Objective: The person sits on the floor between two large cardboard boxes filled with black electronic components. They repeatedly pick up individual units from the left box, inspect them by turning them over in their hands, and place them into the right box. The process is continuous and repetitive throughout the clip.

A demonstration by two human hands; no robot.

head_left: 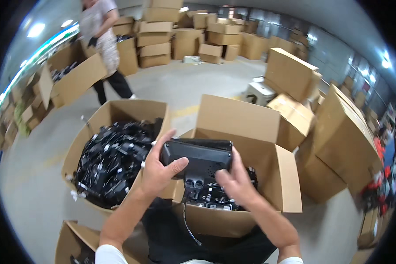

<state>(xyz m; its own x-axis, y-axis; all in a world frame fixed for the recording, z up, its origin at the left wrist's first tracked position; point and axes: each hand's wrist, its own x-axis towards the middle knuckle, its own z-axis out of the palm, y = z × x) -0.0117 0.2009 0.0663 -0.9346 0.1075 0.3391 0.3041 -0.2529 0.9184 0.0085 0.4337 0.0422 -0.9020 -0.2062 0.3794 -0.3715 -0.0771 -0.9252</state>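
Observation:
A black plastic electronic housing point(197, 155) is held up in front of me, above an open carton point(237, 115). It has a cluster of small holes at its right and two round openings on a piece below. My left hand point(159, 172) grips its left end, thumb across the face. At the right end, my right hand point(238, 181) has fingers behind the edge, with its thumb blurred near the small holes. A thin dark cable point(187, 222) dangles from the housing, its connector free. Black parts point(213, 196) lie in the carton underneath.
Left of me, a large carton point(75, 154) brims with black parts and cables point(114, 163). Another open carton point(70, 240) sits at lower left. Big boxes point(330, 163) stand at right, stacked cartons point(154, 39) at the back. A person point(103, 39) stands by a carton at far left.

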